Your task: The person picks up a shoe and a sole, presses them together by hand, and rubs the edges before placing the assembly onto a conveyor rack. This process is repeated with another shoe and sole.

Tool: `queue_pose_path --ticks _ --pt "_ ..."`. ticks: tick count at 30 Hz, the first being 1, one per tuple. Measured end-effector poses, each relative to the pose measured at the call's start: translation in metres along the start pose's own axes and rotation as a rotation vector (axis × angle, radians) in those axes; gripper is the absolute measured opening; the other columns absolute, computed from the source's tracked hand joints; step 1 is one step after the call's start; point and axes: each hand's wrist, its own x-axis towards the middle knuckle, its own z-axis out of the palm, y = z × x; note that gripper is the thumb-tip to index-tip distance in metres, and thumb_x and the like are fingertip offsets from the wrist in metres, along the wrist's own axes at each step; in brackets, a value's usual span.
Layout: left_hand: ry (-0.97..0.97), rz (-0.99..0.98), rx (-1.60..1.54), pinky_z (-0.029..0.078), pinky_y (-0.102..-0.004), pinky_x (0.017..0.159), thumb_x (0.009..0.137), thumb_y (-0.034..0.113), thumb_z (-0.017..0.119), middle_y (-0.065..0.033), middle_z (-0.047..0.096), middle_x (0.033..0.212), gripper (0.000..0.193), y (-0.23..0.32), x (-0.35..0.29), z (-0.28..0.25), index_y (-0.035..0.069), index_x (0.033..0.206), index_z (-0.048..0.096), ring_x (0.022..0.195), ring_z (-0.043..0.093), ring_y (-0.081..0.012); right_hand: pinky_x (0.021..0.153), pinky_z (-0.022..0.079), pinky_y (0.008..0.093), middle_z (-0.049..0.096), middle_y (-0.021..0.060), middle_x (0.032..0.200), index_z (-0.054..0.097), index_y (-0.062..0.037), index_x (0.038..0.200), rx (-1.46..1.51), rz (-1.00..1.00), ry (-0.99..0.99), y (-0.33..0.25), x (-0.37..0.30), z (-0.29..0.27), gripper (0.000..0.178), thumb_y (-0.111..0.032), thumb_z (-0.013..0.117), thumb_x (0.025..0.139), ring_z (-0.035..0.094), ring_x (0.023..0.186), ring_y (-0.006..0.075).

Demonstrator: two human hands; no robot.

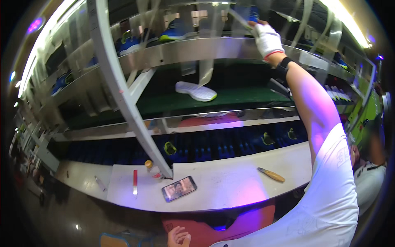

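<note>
My right hand [268,40], in a white glove with bare fingertips, is raised to the upper shelf at the end of my outstretched arm. Its fingers are closed on a blue shoe [254,15] among the clear hanging strips; part of the shoe is hidden by the hand and strips. Low in the view, my left hand [178,237] is bare and holds nothing, its fingers loosely bent and apart. It is nearest the red cloth [255,218] below the table edge. A white shoe sole [196,91] with a green tip lies on the green belt [242,87].
More blue shoes [173,32] stand on the upper shelf. A grey post [123,94] rises left of centre. The white table [222,185] bears a phone [179,189], a wooden-handled tool [271,174], a red-handled knife [135,182] and a bottle [153,169]. Another person [372,177] is at right.
</note>
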Motion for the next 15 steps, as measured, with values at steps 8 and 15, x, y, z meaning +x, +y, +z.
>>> queue_pose_path --ticks 8,15 --pt "0.200 -0.077 0.053 0.056 -0.0340 0.100 0.099 0.005 0.074 -0.0157 0.070 0.129 0.047 0.000 -0.020 -0.021 -0.002 0.141 0.055 0.113 0.071 -0.0188 0.080 0.058 0.0446 0.074 0.0166 0.107 0.072 -0.0055 0.105 0.074 -0.063 -0.344 -0.012 0.068 0.049 0.020 -0.022 0.062 0.103 0.072 0.100 0.0347" --pt "0.206 -0.069 0.092 0.055 -0.0318 0.098 0.101 0.003 0.071 -0.0160 0.067 0.132 0.046 -0.006 -0.018 -0.020 -0.001 0.142 0.052 0.112 0.071 -0.0185 0.085 0.056 0.0514 0.071 0.0202 0.102 0.073 -0.0039 0.099 0.140 -0.492 0.152 -0.106 -0.001 0.033 0.022 -0.025 0.065 0.100 0.068 0.099 0.0446"
